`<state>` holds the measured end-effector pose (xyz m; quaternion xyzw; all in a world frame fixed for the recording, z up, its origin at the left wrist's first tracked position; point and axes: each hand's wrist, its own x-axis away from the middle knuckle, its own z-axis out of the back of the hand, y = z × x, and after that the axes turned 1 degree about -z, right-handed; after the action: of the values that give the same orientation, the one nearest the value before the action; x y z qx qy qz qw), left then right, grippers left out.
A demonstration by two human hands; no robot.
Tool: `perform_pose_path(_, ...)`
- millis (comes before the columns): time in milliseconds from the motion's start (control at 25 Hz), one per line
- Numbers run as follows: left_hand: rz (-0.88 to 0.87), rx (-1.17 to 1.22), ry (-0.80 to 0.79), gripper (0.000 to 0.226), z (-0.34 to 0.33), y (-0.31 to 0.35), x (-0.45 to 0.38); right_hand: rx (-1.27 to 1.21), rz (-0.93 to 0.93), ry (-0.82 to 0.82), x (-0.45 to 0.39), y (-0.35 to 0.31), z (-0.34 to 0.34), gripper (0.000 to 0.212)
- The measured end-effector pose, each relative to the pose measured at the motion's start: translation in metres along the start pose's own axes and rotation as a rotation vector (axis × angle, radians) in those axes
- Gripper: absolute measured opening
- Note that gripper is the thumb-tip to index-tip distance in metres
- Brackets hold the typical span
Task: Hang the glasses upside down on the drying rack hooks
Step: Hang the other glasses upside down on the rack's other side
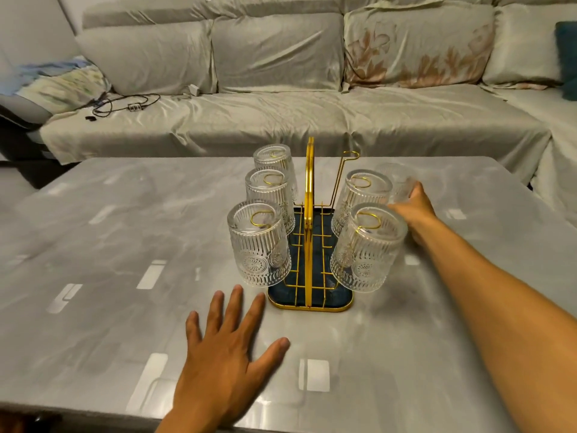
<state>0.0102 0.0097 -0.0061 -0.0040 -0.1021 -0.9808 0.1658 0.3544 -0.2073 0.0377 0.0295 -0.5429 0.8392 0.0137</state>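
Observation:
A gold wire drying rack with a dark blue tray base stands mid-table. Three ribbed clear glasses hang upside down on its left hooks, the nearest closest to me. Two more hang on the right, the near one in front. The far right hook is bare. My right hand grips a blurred sixth glass just right of the rack, beside the hanging right-hand glasses. My left hand lies flat on the table in front of the rack, fingers spread, holding nothing.
The grey glossy table runs to an edge near me. Behind it stands a sofa under a pale cover, with cushions, cables and a small charger on its seat.

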Motion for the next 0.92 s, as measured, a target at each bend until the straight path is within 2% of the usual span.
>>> perform_pose_path(160,0.018,0.009,-0.011,0.074,0.005,0.005,-0.003,-0.082,-0.013,0.017,0.002,0.003,0.004,0.083)
perform_pose_path(280,-0.004,0.017,-0.014,0.074,0.004,0.004,0.000,-0.095,0.047,0.071,0.018,-0.013,0.024,0.080)
perform_pose_path(400,-0.019,0.012,0.003,0.075,0.003,0.003,0.002,-0.076,0.115,0.142,0.034,-0.051,0.061,0.077)
perform_pose_path(520,-0.013,0.029,0.004,0.073,0.002,0.004,0.003,-0.107,0.169,0.292,0.049,-0.100,0.092,0.082)
perform_pose_path(640,-0.015,0.029,-0.014,0.076,0.003,0.004,0.002,-0.041,0.258,0.398,0.063,-0.146,0.100,0.078)
perform_pose_path(920,-0.010,0.032,-0.024,0.084,0.002,0.002,-0.002,0.194,0.462,0.301,0.078,-0.192,0.049,0.055)
